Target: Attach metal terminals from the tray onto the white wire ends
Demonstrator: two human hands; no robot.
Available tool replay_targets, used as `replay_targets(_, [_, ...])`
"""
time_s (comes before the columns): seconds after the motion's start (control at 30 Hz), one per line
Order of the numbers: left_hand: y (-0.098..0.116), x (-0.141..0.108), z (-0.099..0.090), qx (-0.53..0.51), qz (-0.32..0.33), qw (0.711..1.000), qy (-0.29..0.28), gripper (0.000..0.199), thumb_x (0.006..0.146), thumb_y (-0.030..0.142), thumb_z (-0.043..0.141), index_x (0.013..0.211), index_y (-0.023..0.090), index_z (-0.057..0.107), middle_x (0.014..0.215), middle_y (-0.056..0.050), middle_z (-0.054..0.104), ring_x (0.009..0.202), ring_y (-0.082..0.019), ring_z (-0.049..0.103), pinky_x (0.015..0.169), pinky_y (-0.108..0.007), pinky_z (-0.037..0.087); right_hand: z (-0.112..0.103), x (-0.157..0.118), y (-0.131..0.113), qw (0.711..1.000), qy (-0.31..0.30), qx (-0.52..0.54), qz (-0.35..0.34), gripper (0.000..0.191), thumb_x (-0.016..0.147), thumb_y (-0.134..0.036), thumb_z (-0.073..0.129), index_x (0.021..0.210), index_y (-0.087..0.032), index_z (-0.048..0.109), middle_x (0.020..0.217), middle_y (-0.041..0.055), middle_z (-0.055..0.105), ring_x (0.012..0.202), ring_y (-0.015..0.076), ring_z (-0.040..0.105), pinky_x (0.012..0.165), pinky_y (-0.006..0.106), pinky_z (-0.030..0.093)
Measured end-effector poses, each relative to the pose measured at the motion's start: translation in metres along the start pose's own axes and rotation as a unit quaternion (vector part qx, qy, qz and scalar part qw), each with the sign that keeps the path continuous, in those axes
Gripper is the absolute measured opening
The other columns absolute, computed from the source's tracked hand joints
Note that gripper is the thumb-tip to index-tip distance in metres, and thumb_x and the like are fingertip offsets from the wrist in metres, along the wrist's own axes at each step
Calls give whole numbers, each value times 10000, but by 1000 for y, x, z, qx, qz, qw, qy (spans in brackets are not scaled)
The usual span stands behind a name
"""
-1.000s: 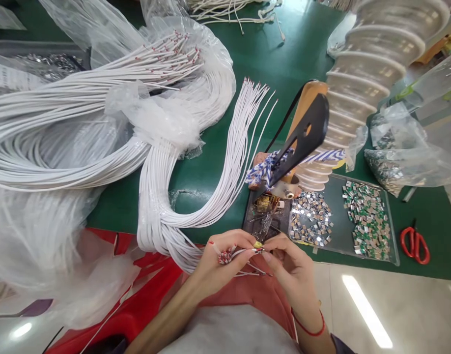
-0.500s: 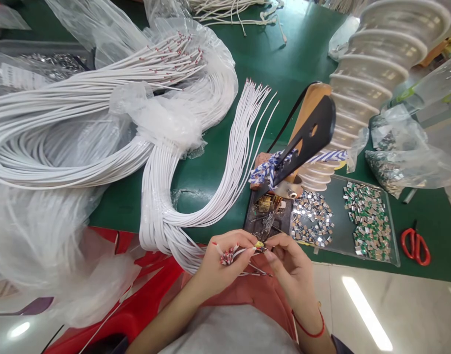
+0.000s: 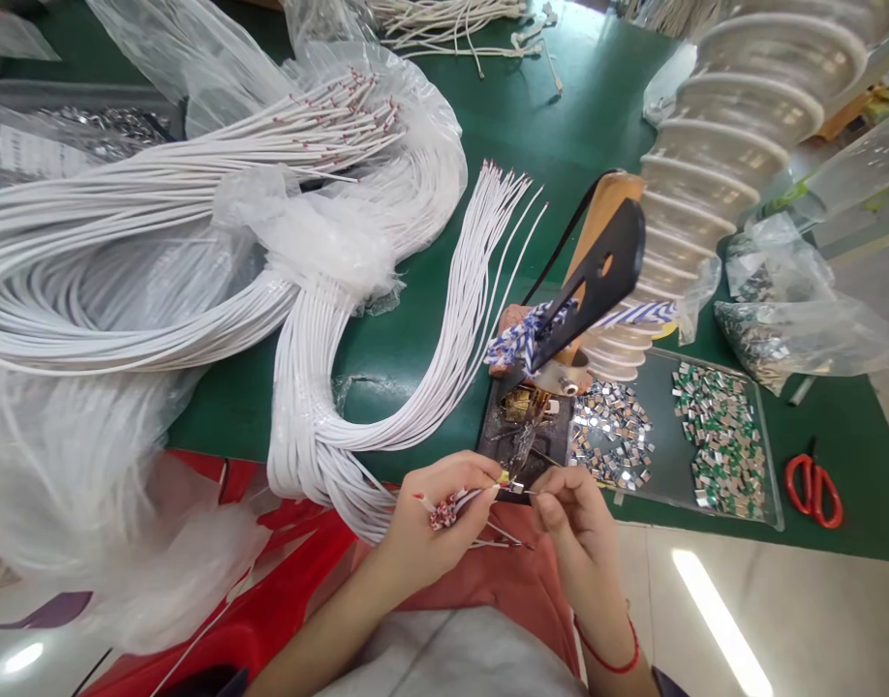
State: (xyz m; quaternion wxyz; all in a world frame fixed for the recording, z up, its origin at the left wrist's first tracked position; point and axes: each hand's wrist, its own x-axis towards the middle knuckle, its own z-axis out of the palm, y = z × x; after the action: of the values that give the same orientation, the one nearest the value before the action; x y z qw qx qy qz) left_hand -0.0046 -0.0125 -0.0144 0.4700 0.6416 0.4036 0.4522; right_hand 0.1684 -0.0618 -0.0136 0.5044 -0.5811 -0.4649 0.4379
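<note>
My left hand (image 3: 434,518) is closed on a small bunch of white cables (image 3: 448,509) with red-tipped ends, one reaching its fingertips. A small metal connector (image 3: 517,487) shows just beyond those fingertips, with a yellow bit (image 3: 504,477) beside it. My right hand (image 3: 575,513) pinches a thin wire-like strand (image 3: 530,493) that points toward the connector; its kind is unclear. Both hands are at the near edge of a dark tray (image 3: 492,426). Over the tray stands an orange-handled holder (image 3: 611,215) with a black plate (image 3: 597,281), tied with blue-and-white cord (image 3: 521,337).
White cable bundles (image 3: 291,387) in plastic cover the left of the green table (image 3: 532,126). A clear tray (image 3: 662,436) holds many small metal connectors on the right, beside red-handled scissors (image 3: 813,489). A ribbed hose (image 3: 713,174) hangs above. Bags of parts (image 3: 760,339) sit behind.
My right fingertips have drawn slightly away from the left ones, so the connector and thin strand show more clearly between them. The left hand keeps its cables; the view has shifted slightly.
</note>
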Motion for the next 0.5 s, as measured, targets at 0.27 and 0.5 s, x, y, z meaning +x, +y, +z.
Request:
replay_targets(0.27, [-1,1,1,-1,5,1000,11,179,875,36,646,786,181,701,884,-49,791,749,-136,747,714,-186,586,12,4,4,999,14,-2,-31,215,993,-332,680,804,-239,636,902,38,702,845,184,677,729,277,555])
replay_targets(0.5, [3,4,1,6,15,1000,14,194,879,16,633,794,179,697,888,-39,788,756,-122,744,725,-165,578,15,4,0,998,36,17,-41,186,976,-271,704,799,-236,662,891,31,719,829,172,695,722,259,574])
